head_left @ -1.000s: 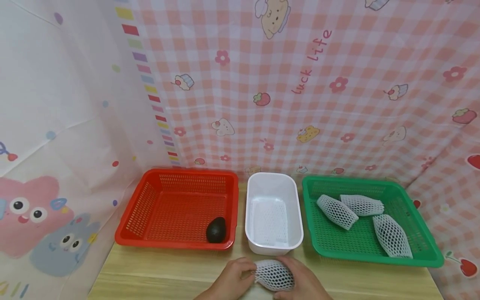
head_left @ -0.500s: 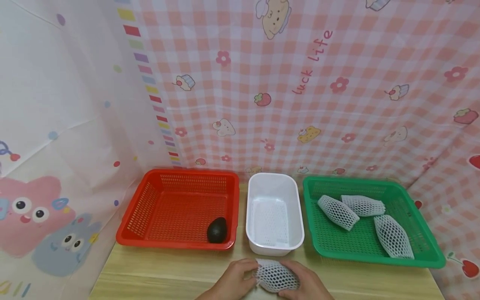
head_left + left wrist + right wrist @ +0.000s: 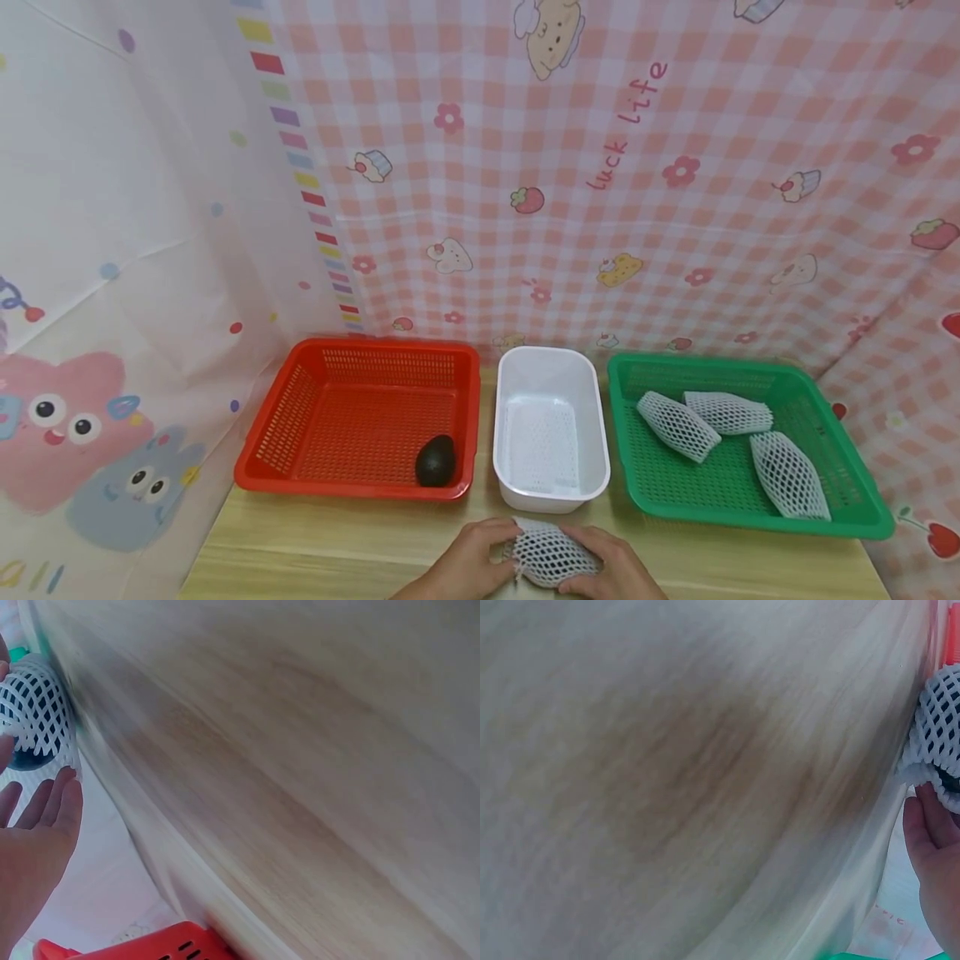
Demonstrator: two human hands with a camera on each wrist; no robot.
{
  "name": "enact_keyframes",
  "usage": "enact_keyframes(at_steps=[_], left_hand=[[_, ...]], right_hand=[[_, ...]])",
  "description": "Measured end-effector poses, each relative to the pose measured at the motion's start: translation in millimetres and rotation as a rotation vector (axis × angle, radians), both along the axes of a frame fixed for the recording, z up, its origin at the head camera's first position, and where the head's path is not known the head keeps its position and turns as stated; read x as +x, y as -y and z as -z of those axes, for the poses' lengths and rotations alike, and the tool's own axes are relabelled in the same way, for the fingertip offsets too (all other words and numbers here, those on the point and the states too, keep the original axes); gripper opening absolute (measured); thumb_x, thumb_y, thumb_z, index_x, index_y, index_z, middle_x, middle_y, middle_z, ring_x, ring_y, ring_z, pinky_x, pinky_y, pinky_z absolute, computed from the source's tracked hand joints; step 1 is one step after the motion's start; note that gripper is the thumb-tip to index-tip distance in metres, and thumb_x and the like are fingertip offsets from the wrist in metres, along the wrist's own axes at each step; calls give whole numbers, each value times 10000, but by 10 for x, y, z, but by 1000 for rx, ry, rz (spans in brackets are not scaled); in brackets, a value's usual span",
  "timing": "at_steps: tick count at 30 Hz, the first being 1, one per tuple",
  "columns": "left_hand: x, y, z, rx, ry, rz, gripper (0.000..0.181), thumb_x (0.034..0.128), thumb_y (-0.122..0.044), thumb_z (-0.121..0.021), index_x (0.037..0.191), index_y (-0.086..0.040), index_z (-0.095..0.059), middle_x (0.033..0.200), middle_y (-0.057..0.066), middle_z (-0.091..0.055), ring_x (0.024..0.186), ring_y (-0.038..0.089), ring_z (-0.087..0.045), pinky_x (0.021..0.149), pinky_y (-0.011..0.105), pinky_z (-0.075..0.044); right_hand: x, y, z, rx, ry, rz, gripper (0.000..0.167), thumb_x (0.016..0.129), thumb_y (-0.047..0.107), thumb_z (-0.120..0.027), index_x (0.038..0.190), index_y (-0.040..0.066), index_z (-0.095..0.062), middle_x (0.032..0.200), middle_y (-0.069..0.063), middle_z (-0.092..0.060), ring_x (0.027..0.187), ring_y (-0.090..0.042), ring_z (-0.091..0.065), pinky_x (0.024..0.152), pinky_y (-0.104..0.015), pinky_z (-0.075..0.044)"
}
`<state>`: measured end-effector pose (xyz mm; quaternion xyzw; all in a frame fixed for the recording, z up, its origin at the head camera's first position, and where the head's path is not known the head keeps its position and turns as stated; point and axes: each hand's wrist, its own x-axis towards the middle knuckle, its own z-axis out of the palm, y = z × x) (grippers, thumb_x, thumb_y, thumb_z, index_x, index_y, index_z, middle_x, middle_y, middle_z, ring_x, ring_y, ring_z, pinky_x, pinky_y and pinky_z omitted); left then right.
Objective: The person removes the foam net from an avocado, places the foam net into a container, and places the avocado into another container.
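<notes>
In the head view, a dark avocado in a white foam net [image 3: 553, 553] is held between both hands at the table's front. My left hand [image 3: 474, 560] pinches the net's left edge with fingertips and thumb. Around the other end curl the fingers of my right hand [image 3: 611, 562]. Dark skin shows through the mesh and at an end of the net [image 3: 34, 712] in the left wrist view. The right wrist view catches only part of the net [image 3: 941, 724], with my right fingers below it. A bare avocado [image 3: 436, 461] lies in the red basket [image 3: 360, 487].
A white plastic bin [image 3: 551, 492] stands just beyond my hands. To its right, a green basket [image 3: 750, 522] holds a left foam net [image 3: 678, 426], a rear foam net [image 3: 729, 413] and a front foam net [image 3: 790, 475]. A checked curtain [image 3: 570, 250] hangs behind the wooden table [image 3: 337, 533].
The netted avocado has shifted slightly right and tilted, its right end now lower. My right hand has moved a little right with it; the left keeps its pinch on the net's edge.
</notes>
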<state>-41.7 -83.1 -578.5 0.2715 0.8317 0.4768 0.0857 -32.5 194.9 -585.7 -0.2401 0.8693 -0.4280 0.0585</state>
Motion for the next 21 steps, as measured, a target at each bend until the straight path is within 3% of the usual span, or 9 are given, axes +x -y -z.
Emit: enact_keyframes(at_steps=[4,10,21], left_hand=[[-10,-1,7,7,-32,21,399,868,29,-783,1262,16,-722,1249,95,-724,1196,198,-662,1035,362,-525],[-31,9,-21,-14,28,26,426,859,-18,-799,1276,10,-719,1274,65,-712,1212,169,-643,1049,355,-513],[-64,-5,-2,-46,64,28,479,815,-83,-842,1273,-11,-723,1278,47,-708,1202,147,-636,1051,337,-506]], right_hand=[[0,-15,64,-42,-104,-10,644,772,323,-926,1318,68,-700,1162,-27,-735,1052,-67,-650,851,-257,-539],[-13,-15,102,-100,-191,-40,599,767,258,-927,1291,59,-716,1113,-27,-746,1014,-68,-665,833,-233,-540],[-24,-13,128,-150,-257,-52,518,797,188,-910,1257,34,-730,1064,-48,-753,964,-72,-675,832,-161,-509]])
